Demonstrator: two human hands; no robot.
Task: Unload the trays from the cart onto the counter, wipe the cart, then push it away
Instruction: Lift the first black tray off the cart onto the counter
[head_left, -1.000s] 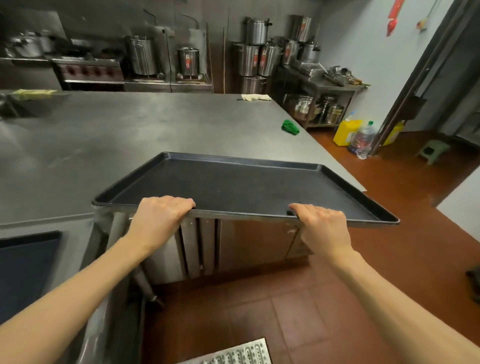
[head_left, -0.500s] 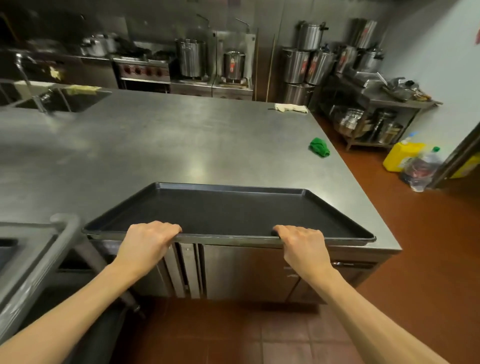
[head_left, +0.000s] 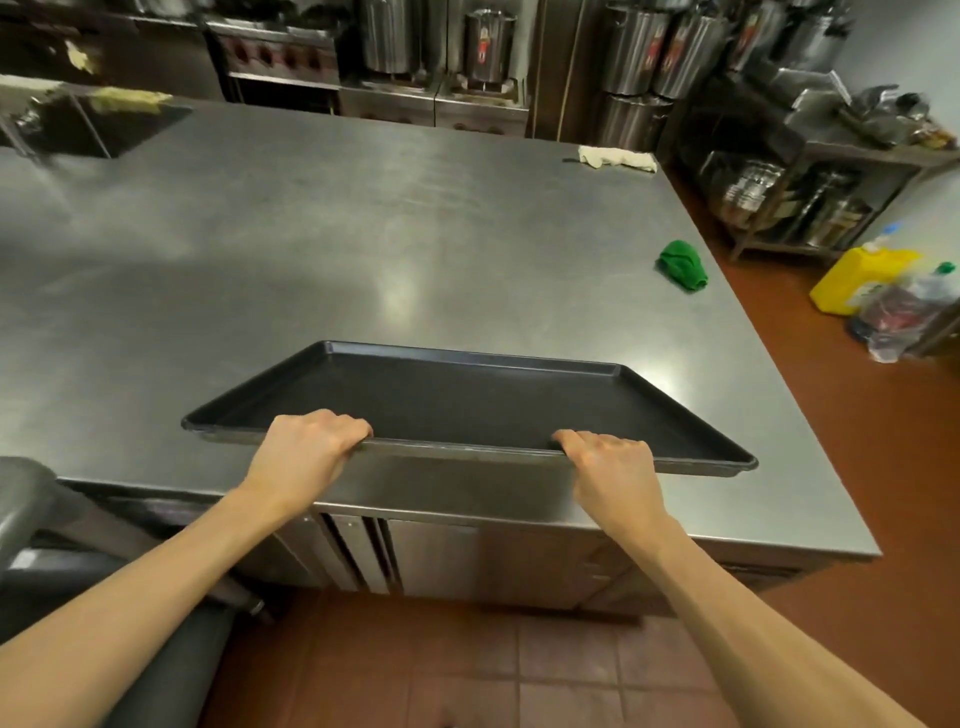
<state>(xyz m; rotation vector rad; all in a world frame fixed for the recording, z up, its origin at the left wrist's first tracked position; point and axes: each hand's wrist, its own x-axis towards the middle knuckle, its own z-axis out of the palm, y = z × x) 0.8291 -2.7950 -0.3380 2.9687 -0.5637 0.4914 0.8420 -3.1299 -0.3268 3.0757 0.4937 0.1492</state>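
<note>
While both hands grip its near long rim, one dark tray (head_left: 467, 405) sits low over the steel bench (head_left: 311, 234), at about 6 o'clock on the bench top; whether its underside touches the steel cannot be told. Left hand (head_left: 306, 452): fingers curled over the rim, holding the tray near its left end. Right hand (head_left: 610, 467): fingers curled over the rim likewise, right of the tray's middle. The tray holds nothing.

Count on the bench: one tray, one green cloth (head_left: 683, 264) at 3 o'clock near the right edge, one pale cloth (head_left: 615, 157) at 1 o'clock by the far corner, one sink (head_left: 93, 127) set in at 10 o'clock with a yellowish rag (head_left: 130, 98) on its far rim.

Beyond the bench at 12 o'clock: two steel stockpots (head_left: 395, 34) on a low range, one with a red label, unreadable. At 1 to 2 o'clock, stacked steel pots (head_left: 660, 52) with red labels, also unreadable, and a steel rack (head_left: 831, 171) with more pots on it. On the red tile floor (head_left: 857, 467) at 3 o'clock: one yellow jug (head_left: 857, 278) and one clear bottle (head_left: 904, 312), label blurred.

At 8 o'clock, a grey cart handle (head_left: 31, 499) shows just beside the left forearm, partly hiding the bench's front.
</note>
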